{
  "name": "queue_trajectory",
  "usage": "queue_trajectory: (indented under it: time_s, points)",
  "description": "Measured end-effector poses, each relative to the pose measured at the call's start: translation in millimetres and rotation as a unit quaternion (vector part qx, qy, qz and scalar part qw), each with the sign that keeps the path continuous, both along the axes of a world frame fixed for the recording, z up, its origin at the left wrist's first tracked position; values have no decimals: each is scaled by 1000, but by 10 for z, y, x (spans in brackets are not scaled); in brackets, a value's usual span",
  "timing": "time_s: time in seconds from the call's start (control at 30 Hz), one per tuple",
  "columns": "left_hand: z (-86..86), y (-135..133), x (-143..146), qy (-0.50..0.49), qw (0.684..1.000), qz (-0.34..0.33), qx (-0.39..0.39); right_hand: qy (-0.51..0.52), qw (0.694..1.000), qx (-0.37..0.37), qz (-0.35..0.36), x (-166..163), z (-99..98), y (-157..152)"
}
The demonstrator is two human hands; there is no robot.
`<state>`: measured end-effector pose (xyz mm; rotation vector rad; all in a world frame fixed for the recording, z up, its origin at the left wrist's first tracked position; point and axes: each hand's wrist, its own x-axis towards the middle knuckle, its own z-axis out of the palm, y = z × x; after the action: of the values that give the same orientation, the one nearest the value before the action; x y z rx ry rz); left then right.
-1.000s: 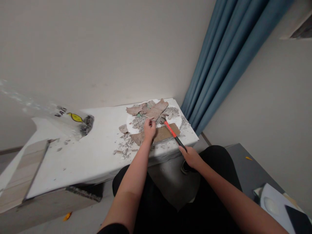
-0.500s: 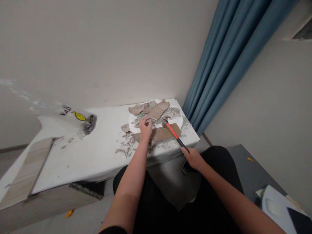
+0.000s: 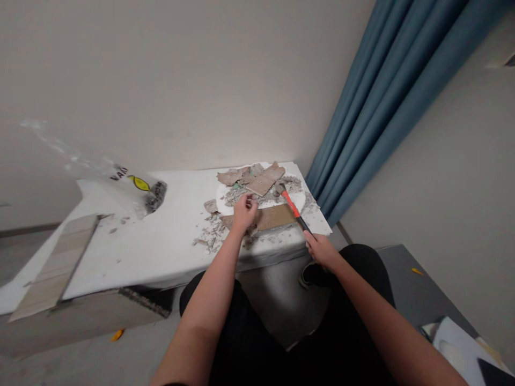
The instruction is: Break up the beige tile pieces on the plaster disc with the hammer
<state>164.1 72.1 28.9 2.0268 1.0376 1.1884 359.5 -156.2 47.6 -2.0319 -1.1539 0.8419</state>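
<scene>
My right hand [image 3: 322,250] is wrapped round the black grip of a hammer [image 3: 292,206] with a red shaft. The hammer's head sits over grey rubble, just beyond a flat brown slab [image 3: 277,217]. Over the slab's left end, my left hand [image 3: 244,212] has its fingers curled together near the crumbs; what they hold, if anything, is too small to make out. Broken brown-grey pieces [image 3: 266,179] lie in a heap past both hands, on a round white plate or board [image 3: 221,194]. Loose chips [image 3: 210,236] are scattered left of the slab.
A white-covered table [image 3: 161,252] runs along the wall. At its left stand a clear plastic bag [image 3: 132,187] with dark bits inside and a wood-look plank [image 3: 60,262]. A blue curtain [image 3: 374,102] hangs at right. A grey surface [image 3: 402,273] lies beside my right knee.
The hammer's head has shifted slightly right and away from me. My left hand's fingers have drawn in and turned more closed. The whole view has swung a little left.
</scene>
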Motion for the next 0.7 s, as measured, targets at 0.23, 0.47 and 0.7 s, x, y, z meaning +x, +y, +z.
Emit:
queue_trajectory:
  time_s: [0.23,0.47,0.7]
  points:
    - [62,-458,-272,345,922,-146,99,-229,969,-30,83,426,181,714]
    - [-28,-717,-334,410,895,-128,123,-398,901,-80,155,584,173,1188]
    - [-70,-990,-92,396,858,-236,228,-400,900,-53,164,648,79,1324]
